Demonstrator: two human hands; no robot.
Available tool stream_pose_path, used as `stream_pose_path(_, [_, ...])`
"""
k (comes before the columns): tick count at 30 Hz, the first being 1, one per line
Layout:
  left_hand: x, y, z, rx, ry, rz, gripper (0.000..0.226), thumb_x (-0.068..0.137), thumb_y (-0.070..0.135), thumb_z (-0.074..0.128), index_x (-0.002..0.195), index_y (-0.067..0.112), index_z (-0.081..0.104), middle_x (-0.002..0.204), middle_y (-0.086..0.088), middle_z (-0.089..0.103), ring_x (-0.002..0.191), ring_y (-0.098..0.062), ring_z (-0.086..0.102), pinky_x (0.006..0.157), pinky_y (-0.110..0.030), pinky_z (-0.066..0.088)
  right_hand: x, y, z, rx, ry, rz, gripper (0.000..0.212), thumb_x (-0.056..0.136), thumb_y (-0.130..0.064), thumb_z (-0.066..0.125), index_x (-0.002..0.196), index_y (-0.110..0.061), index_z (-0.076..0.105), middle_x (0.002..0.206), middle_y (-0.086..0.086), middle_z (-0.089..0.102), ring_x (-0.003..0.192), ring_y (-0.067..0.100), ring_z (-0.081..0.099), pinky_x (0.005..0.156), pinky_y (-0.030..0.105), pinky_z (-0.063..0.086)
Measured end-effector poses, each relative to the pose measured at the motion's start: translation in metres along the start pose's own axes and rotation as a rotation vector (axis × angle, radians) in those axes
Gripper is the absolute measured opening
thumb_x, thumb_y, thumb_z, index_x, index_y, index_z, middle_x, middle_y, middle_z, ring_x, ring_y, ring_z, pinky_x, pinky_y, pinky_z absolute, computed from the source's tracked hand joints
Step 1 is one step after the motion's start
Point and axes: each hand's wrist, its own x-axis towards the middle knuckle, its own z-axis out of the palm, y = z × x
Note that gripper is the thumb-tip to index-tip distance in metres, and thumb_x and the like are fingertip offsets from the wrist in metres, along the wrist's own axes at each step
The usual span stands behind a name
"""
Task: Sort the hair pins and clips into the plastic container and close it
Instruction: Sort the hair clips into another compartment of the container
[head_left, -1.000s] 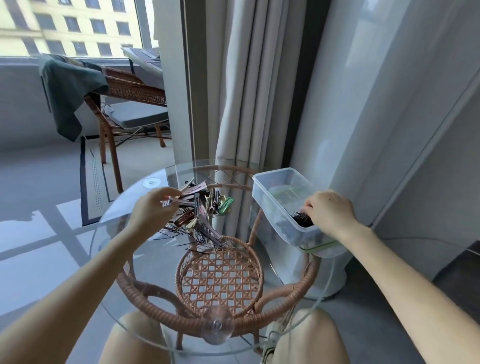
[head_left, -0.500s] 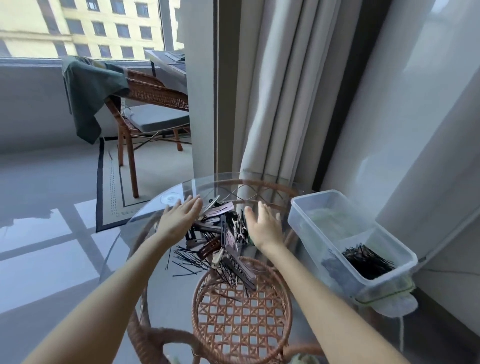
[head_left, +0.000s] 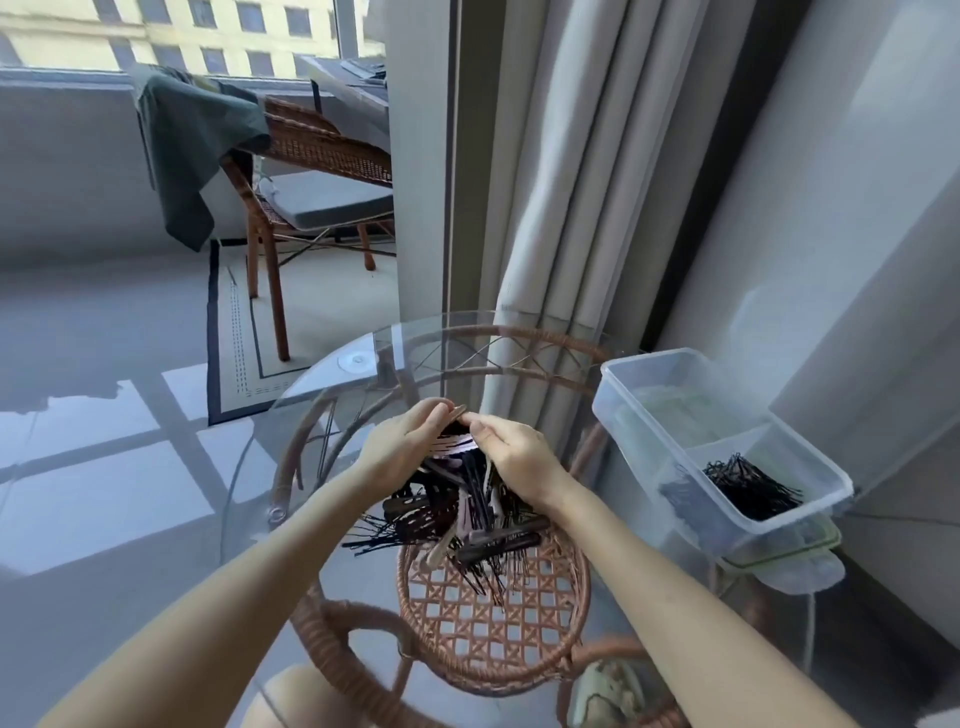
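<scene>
Fingers (head_left: 441, 415) of both hands cupped around the pile of clips (head_left: 467, 499), gathering a bunch for the container (head_left: 722, 447).

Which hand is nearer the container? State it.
Right. The right hand is on the pile of clips, on the side facing the container; the left hand is on the far side.

hands: two (head_left: 402, 447) (head_left: 514, 457); container (head_left: 649, 395): one, two compartments; chair (head_left: 322, 150): one
</scene>
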Motion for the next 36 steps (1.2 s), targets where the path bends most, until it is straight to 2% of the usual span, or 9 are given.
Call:
stream_pose_path(8, [-0.063,0.013,0.016,-0.042,0.007,0.032,0.046,0.094,0.047,0.025,0.120,0.022,0.053,0.119,-0.001,0.062,0.112,-0.021,0.054,0.097,-0.037,0.040,-0.062,-0.005,0.008,0.084,-0.013,-0.018,0.034,0.098,-0.030,0.038,0.124,-0.021,0.058,0.128,-0.004,0.060,0.123,0.008,0.050,0.109,0.032,0.035])
stream_pose_path(10, [-0.073,0.014,0.008,-0.113,-0.022,0.058,0.050,0.094,0.048,0.023,0.126,0.021,0.050,0.126,-0.003,0.058,0.117,-0.021,0.053,0.101,-0.038,0.041,-0.073,-0.009,0.003,0.136,-0.002,0.014,0.037,0.098,-0.033,0.038,0.128,-0.018,0.054,0.132,-0.004,0.057,0.122,0.004,0.047,0.104,0.020,0.037])
stream_pose_path(12, [-0.080,0.003,-0.007,0.049,0.112,0.057,0.056,0.095,0.048,0.017,0.135,0.017,0.043,0.138,-0.004,0.050,0.129,-0.019,0.044,0.112,-0.040,0.029,-0.086,-0.010,-0.006,0.169,0.105,0.063,0.039,0.099,-0.032,0.036,0.133,-0.017,0.049,0.137,-0.004,0.051,0.120,-0.001,0.040,0.092,0.004,0.030])
stream_pose_path(16, [-0.092,-0.034,-0.031,0.417,0.260,-0.128,0.071,0.086,0.055,0.007,0.140,0.020,0.036,0.152,-0.005,0.028,0.144,-0.023,0.017,0.118,-0.043,0.005,-0.123,-0.002,-0.007,0.160,0.334,0.155,0.039,0.098,-0.033,0.035,0.133,-0.019,0.047,0.140,-0.005,0.048,0.126,0.005,0.041,0.101,0.018,0.028])
stream_pose_path(21, [-0.091,-0.013,-0.001,0.311,0.112,-0.064,0.055,0.099,0.041,0.012,0.143,0.012,0.028,0.154,-0.004,0.022,0.145,-0.017,0.012,0.119,-0.033,0.006,-0.128,-0.020,0.022,0.096,0.359,0.183,0.041,0.098,-0.034,0.035,0.133,-0.016,0.046,0.139,-0.001,0.049,0.134,0.017,0.037,0.114,0.038,0.026])
stream_pose_path(28, [-0.107,0.024,0.024,0.044,0.233,-0.073,0.047,0.100,0.031,0.020,0.135,0.009,0.043,0.142,-0.009,0.046,0.136,-0.020,0.034,0.115,-0.033,0.019,-0.113,-0.052,0.046,0.126,0.396,0.127,0.039,0.099,-0.028,0.036,0.130,-0.009,0.048,0.136,0.004,0.050,0.128,0.016,0.043,0.107,0.021,0.026])
stream_pose_path(30, [-0.108,0.031,0.020,-0.041,0.274,-0.067,0.045,0.100,0.031,0.024,0.130,0.007,0.047,0.134,-0.012,0.053,0.127,-0.025,0.045,0.106,-0.035,0.030,-0.106,-0.050,0.025,-0.020,0.553,0.078,0.039,0.096,-0.027,0.041,0.127,-0.006,0.051,0.133,0.007,0.054,0.125,0.020,0.048,0.113,0.035,0.029])
stream_pose_path(33, [-0.103,0.032,0.010,-0.018,0.294,-0.048,0.045,0.098,0.035,0.029,0.133,0.011,0.045,0.135,-0.009,0.053,0.125,-0.024,0.047,0.100,-0.035,0.035,-0.088,-0.026,-0.035,-0.557,0.814,0.090,0.039,0.082,-0.023,0.054,0.115,-0.002,0.058,0.116,0.015,0.064,0.109,0.033,0.058,0.107,0.050,0.034])
stream_pose_path(36, [-0.094,0.031,0.000,0.003,0.303,-0.034,0.041,0.098,0.035,0.034,0.128,0.012,0.050,0.131,-0.007,0.056,0.120,-0.022,0.051,0.094,-0.032,0.037,-0.079,-0.008,-0.091,-0.793,0.531,0.368,0.024,0.083,-0.017,0.057,0.103,-0.004,0.056,0.110,0.018,0.064,0.103,0.036,0.058,0.101,0.042,0.033])
